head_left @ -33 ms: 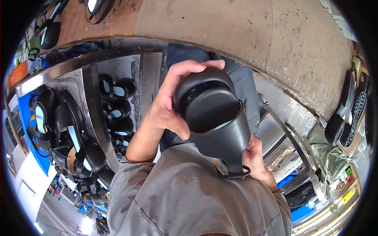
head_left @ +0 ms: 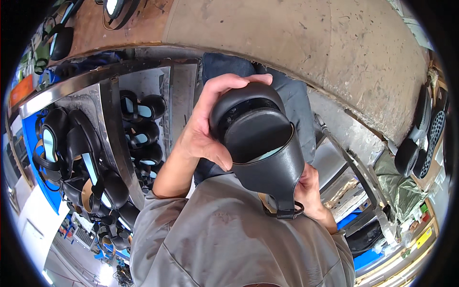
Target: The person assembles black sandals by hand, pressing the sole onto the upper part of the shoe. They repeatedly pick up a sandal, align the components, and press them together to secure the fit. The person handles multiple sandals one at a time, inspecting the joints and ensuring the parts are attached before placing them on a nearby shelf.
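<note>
I hold a black vehicle side mirror (head_left: 260, 143) close in front of me with both hands. My left hand (head_left: 205, 129) wraps over its rounded top and left side, thumb pressed on the front near the rim. My right hand (head_left: 311, 191) supports it from below and behind, by the black mounting bracket (head_left: 284, 210) at its lower end. A dark plate sits tilted in the housing opening, with a thin sliver of reflective glass (head_left: 270, 154) showing under it. My grey shirt (head_left: 229, 244) fills the lower middle.
A metal-framed glass cabinet (head_left: 112, 110) on the left holds several black mirrors (head_left: 141, 129). More mirrors (head_left: 71, 153) hang further left. A concrete surface (head_left: 296, 43) curves across the top. Black parts (head_left: 420, 138) lie at the right, and a blue crate (head_left: 366, 258) sits lower right.
</note>
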Available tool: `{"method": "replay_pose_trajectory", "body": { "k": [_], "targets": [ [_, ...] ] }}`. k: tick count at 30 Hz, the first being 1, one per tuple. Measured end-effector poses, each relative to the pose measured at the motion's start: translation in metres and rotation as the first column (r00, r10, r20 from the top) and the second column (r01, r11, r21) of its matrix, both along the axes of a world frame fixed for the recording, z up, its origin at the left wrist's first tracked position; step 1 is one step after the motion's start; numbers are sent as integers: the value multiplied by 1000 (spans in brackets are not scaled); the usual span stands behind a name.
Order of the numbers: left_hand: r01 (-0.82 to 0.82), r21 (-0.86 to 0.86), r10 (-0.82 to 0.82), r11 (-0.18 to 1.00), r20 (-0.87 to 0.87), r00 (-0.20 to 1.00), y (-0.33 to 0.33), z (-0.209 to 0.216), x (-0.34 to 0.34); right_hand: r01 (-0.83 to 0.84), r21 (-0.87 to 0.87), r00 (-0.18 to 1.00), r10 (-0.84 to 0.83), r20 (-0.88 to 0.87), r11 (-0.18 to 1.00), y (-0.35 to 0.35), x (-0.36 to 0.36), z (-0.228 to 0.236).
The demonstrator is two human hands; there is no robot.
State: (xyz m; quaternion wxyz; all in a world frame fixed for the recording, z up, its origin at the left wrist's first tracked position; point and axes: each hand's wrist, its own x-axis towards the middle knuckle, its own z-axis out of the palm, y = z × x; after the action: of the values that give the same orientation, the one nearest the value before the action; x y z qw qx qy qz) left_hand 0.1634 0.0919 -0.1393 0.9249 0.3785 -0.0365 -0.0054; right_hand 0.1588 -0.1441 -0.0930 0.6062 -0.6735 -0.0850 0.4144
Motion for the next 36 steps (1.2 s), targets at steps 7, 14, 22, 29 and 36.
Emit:
{"method": "replay_pose_trajectory", "body": {
  "k": [7,14,22,29,36],
  "targets": [
    [-16,88,10,996,71,997,0,0,-6,-18,37,1000,17,15,999,-1,-1,-9],
    [-24,97,16,995,88,996,0,1,-7,-61,33,998,61,0,998,1,5,-6],
    [-33,70,29,997,50,998,-3,2,-7,-41,60,999,40,15,997,0,5,-11],
    [-25,107,17,994,67,998,-3,4,-8,-39,67,999,40,-17,997,-1,7,-8],
    [4,175,-34,985,166,985,-7,8,-4,15,15,997,-14,-81,1000,-5,10,-5]
  ]
}}
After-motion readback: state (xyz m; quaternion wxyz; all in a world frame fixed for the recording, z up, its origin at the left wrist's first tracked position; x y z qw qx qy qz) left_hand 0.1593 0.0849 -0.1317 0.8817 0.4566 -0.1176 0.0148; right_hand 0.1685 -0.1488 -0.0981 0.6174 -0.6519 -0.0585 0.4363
